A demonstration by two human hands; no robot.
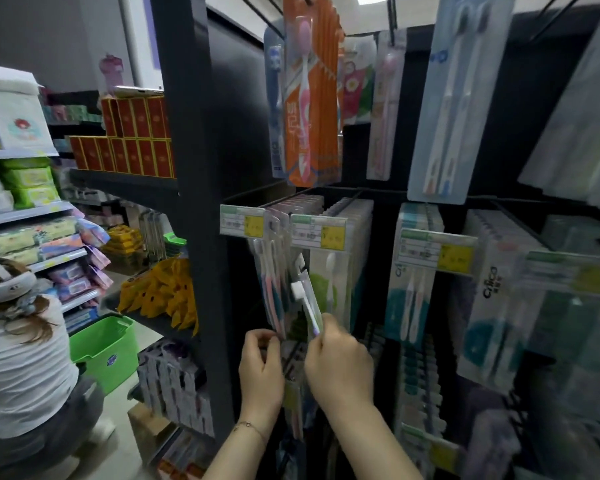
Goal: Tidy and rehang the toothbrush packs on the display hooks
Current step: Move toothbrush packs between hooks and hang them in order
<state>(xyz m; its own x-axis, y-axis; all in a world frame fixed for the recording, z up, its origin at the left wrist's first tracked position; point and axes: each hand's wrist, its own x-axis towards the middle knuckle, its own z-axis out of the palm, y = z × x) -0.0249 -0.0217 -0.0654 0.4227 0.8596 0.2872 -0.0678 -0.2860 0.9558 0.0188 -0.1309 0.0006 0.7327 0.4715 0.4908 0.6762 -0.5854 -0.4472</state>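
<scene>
room: a shop aisle, with a dark display rack (187,98) of hooks filling the view and shelves of boxed goods off to the left.
left hand: the left hand (261,367) is raised at the rack, its fingers (264,337) curled and pinching the lower edge of the hanging packs (274,292), which hold pink and teal brushes.
right hand: the right hand (340,363) is just beside the left, its fingers (329,327) curled round the bottom end of a loose pack (307,299).
loose pack: clear, white brush head uppermost, tilted up and left from the right fingertips, against the hanging packs above the left fingers; cannot tell if it sits on a hook.
price tags: white-and-yellow price tags (243,221) on the hook ends, above both sets of fingers.
orange pack: the orange pack (312,98) hangs high above the fingers.
blue pack: the blue pack (458,98) with two brushes hangs up and right of the right fingers.
bracelet: a thin bracelet (248,426) on the left wrist, below the fingers.
other person: another person (25,358) crouches far left of the left fingers, beside a green basket (104,348).
</scene>
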